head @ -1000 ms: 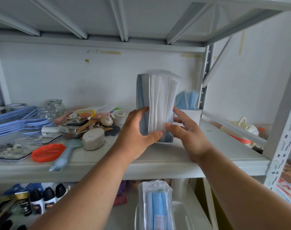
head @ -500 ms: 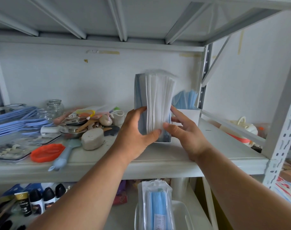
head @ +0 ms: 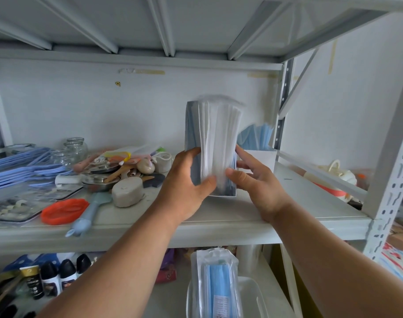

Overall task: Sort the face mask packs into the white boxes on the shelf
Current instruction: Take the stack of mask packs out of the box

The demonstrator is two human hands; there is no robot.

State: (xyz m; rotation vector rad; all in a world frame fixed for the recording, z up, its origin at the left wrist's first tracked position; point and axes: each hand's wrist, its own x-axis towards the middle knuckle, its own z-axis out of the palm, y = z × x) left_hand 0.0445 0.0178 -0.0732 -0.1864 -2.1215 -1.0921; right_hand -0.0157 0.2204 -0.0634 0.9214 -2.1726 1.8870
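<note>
Behind both hands (head: 186, 180) — mask pack's (head: 215, 138) lower end, white box (head: 223, 194) mostly hidden.

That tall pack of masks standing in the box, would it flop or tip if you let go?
Probably floppy: the mask pack bulges out at the top. It may tip, since it rises far above the low white box and the left hand grips it. Likely slippery too, given its shiny wrap.
</note>
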